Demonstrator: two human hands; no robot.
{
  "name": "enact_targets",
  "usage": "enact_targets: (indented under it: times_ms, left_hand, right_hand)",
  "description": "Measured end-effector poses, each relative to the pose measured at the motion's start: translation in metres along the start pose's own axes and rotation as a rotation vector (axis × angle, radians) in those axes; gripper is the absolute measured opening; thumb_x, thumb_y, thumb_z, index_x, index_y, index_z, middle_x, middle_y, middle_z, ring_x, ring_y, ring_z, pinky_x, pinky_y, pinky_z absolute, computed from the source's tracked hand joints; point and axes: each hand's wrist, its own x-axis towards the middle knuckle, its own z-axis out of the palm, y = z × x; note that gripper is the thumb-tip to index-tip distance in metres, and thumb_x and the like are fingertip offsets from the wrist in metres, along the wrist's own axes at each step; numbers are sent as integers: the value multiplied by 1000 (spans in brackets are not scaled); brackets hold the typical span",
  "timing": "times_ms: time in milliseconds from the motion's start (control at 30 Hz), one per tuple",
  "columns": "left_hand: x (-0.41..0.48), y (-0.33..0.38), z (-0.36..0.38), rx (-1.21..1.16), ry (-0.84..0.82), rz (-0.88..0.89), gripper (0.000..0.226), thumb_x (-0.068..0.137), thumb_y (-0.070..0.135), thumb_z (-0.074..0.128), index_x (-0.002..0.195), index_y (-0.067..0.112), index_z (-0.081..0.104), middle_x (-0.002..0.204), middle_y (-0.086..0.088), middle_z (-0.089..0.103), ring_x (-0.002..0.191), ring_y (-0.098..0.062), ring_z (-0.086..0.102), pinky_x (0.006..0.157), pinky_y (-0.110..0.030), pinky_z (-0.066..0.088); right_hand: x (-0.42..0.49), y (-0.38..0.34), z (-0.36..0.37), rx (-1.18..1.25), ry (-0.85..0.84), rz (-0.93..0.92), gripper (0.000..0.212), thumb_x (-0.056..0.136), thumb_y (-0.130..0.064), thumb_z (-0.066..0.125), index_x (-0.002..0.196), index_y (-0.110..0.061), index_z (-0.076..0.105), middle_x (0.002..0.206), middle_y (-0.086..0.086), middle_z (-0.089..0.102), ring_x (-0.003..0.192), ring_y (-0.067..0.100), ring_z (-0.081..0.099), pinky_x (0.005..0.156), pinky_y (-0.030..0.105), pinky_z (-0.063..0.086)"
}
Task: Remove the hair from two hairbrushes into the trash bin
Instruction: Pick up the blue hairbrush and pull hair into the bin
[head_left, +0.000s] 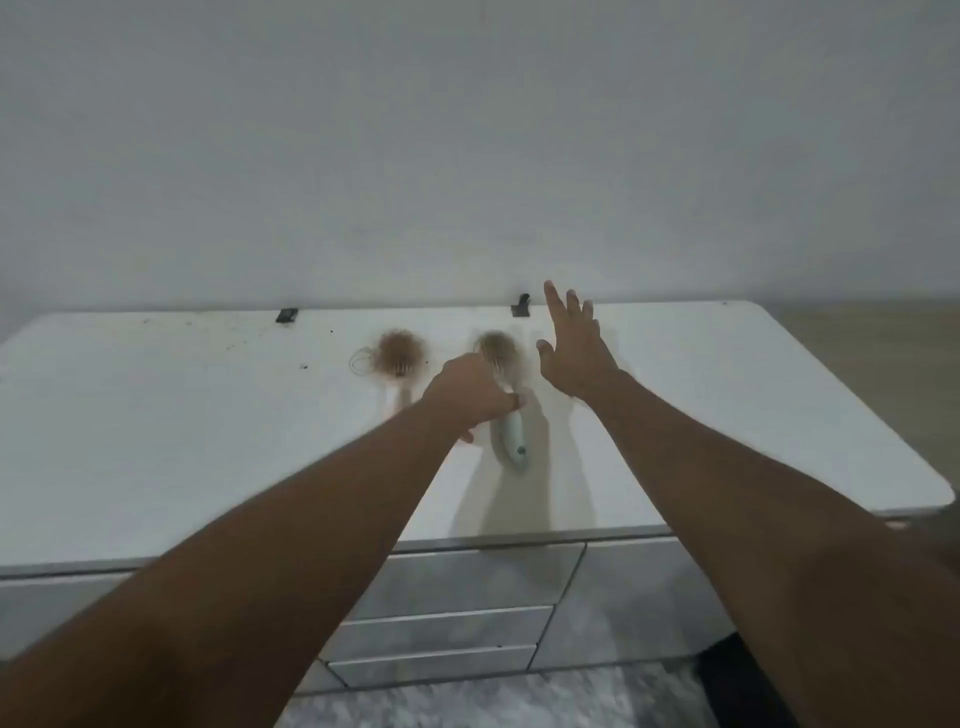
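Note:
Two hairbrushes lie side by side on a white cabinet top (182, 415), both clogged with light brown hair. The left brush (397, 358) has a pale handle pointing toward me and loose strands at its left. The right brush (511, 431) has a light blue handle. My left hand (470, 392) is closed around the upper handle of the blue brush, just below its hairy head. My right hand (571, 345) hovers to the right of that brush, fingers spread, holding nothing. No trash bin is in view.
Two small dark clips (287, 315) (520, 305) sit at the cabinet's back edge by the wall. Dark specks dot the top at the left. Drawers (457, 623) face me below the top. A grey rug (519, 701) covers the floor.

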Motion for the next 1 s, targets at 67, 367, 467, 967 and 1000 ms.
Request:
enact_targets:
  times_ms: [67,367,467,967,1000]
  left_hand:
    - [5,-2,1,-40,-3,1,32,79,24,78,68,2,59,59,-13,63,51,-28,67,56,-45,63]
    - [19,-15,-7,-369,-102,-120,12,88,4,69,90,-1,58,80,-12,58,65,-25,63,66,-46,63]
    - [17,-23,-10,-445,-139,-161,13,90,3,68,96,3,57,82,-7,54,72,-21,61,75,-45,61]
    - [-59,-101,-75,-914,134,-83,42,92,9,70,126,-8,52,104,-18,71,73,-27,73,59,-37,61]
    - [-72,-114,-84,-925,157,-89,45,91,10,70,128,-7,50,109,-18,70,72,-27,73,58,-37,60]
  right_hand:
    - [-4,3,7,45,16,25,76,99,-19,45,158,-21,-4,163,20,7,150,44,4,122,53,14]
    - [-14,4,23,57,103,6,72,101,-18,43,158,-24,-1,164,17,7,151,41,3,122,51,12]
    - [-18,1,20,66,114,-1,71,101,-17,41,158,-26,0,165,14,7,151,40,2,122,49,11]
    - [-27,-124,-1,181,93,-329,61,103,-19,40,158,-23,14,163,13,21,151,35,17,121,42,14]
    - [-30,-143,1,186,93,-370,60,103,-18,40,158,-21,15,162,14,22,150,35,18,121,42,15]
